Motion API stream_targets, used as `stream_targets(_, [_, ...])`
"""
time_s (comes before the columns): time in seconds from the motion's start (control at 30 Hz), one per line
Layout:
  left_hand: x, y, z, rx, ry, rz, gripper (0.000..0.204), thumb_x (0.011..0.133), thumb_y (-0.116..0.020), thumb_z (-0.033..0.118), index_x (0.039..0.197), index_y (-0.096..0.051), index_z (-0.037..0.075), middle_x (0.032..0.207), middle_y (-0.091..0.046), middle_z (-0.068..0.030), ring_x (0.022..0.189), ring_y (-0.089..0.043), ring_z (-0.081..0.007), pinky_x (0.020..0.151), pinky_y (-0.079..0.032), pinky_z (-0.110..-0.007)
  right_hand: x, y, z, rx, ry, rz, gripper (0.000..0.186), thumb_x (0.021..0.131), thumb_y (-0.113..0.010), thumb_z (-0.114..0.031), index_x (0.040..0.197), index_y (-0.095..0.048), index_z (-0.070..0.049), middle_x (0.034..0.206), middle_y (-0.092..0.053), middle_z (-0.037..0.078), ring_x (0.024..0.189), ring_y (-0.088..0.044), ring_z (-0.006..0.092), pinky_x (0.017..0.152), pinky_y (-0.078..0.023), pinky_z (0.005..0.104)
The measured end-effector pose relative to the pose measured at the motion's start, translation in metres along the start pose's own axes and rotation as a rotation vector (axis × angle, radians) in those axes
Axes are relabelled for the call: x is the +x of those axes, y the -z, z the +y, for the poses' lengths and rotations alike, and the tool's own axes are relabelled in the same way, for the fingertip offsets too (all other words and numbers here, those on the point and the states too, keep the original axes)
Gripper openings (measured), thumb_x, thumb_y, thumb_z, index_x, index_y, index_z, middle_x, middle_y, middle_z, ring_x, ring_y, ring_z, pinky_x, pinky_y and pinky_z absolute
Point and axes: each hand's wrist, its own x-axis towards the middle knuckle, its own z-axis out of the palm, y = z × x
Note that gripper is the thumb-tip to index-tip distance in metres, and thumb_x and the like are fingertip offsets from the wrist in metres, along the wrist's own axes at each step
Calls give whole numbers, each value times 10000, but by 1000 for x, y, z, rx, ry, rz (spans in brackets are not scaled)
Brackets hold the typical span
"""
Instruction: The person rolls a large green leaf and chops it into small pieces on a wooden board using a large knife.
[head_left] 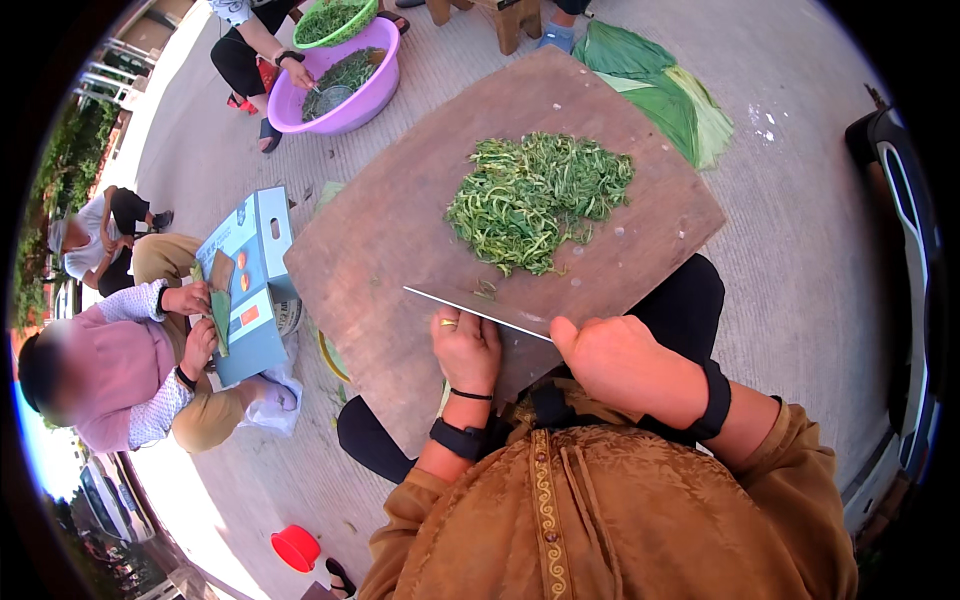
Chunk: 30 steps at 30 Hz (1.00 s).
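Purple tub (383,95) beyond board (380,240), knife (490,316) in right fist (612,362) between greens (540,195) and curled left hand (467,352), grip unclear.

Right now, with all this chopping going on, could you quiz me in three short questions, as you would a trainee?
1. Which of the wearer's hands is at the handle end of the knife?
2. True or false: the chopped greens in front of the wearer lie in a bowl.
3. Pick one: the large tub at upper left is A, red; B, purple; C, white.

Key: 1, the right hand. 2, false; they lie on a board. 3, B.
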Motion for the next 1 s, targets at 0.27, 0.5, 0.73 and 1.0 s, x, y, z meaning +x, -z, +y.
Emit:
stream_targets(0.27, [-8, 7, 3, 22, -17, -3, 56, 636, -569, 22, 685, -547, 40, 673, -487, -93, 671, -471, -268, 599, -395, -344, 3, -4, 2, 48, -20, 91, 137, 643, -479, -46, 740, -397, 4, 536, -496, 146, 497, -525, 300, 418, -406, 372])
stream_targets(0.5, [0, 7, 1, -7, 38, -19, 60, 631, -575, 23, 683, -550, 37, 669, -506, -95, 647, -479, -272, 598, -398, -344, -11, -6, 7, 83, 9, 265, 75, 660, -456, -41, 708, -406, -12, 557, -486, 162, 478, -502, 307, 413, -393, 377])
stream_targets(0.73, [-2, 4, -2, -17, 3, 14, 122, 593, -573, -1, 709, -560, 33, 684, -517, -98, 650, -488, -277, 603, -408, -341, -24, -3, 7, 14, 1, 137, 123, 642, -481, -60, 725, -407, -8, 560, -486, 143, 482, -506, 284, 396, -387, 367])
stream_targets(1.0, [-5, 0, -6, -7, -29, 20, 171, 593, -565, -3, 762, -569, 22, 748, -520, -114, 701, -493, -295, 632, -413, -350, -13, 2, 0, -5, 5, 14, 179, 616, -504, -64, 742, -403, 13, 551, -483, 139, 480, -517, 255, 391, -402, 341])
